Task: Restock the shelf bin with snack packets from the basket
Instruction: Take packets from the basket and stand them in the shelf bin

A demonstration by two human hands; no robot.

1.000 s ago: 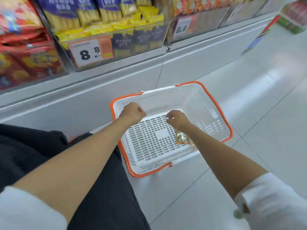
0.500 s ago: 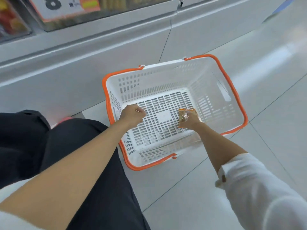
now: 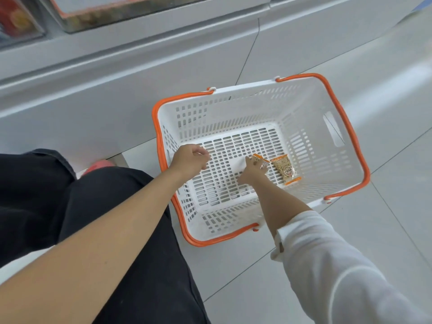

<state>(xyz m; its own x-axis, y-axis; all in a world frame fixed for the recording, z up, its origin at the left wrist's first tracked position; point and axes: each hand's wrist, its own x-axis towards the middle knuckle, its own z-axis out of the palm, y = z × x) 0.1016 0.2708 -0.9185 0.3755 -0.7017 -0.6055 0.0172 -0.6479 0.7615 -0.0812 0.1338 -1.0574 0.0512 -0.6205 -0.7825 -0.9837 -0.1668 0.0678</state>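
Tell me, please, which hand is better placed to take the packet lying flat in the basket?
Right, probably: the right hand is beside the flat packet, though it grips another packet; the left hand, curled and apparently empty, hovers across the basket.

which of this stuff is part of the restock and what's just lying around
Part of the job:
- basket
- loose packet on its floor
- second packet pinched by the right hand
- shelf bin above, blurred

Just there:
- red packets at far left
- floor tiles
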